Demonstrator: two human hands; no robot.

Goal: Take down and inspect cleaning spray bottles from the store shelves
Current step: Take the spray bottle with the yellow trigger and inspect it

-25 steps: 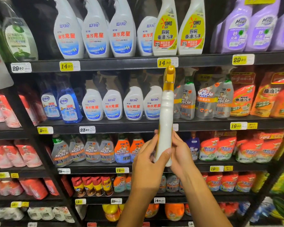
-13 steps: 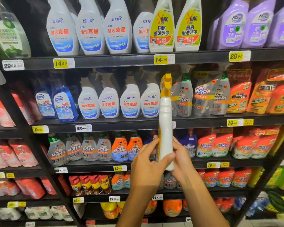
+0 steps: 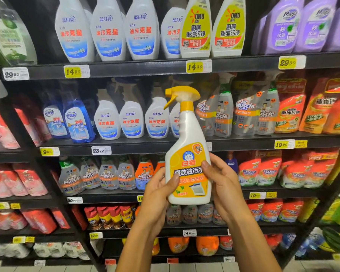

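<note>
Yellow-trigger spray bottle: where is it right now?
Head view, centre: the spray bottle is upright between the left hand and right hand, before the shelves.

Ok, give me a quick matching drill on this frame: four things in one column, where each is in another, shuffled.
Things:
1. white spray bottle with yellow trigger
2. purple spray bottles
3. blue glass-cleaner bottles
4. red cans

Places:
A. top shelf, right
B. held in both hands
C. fourth shelf down, left of the wrists
D. second shelf, left

Pairs: 1-B, 2-A, 3-D, 4-C
</note>
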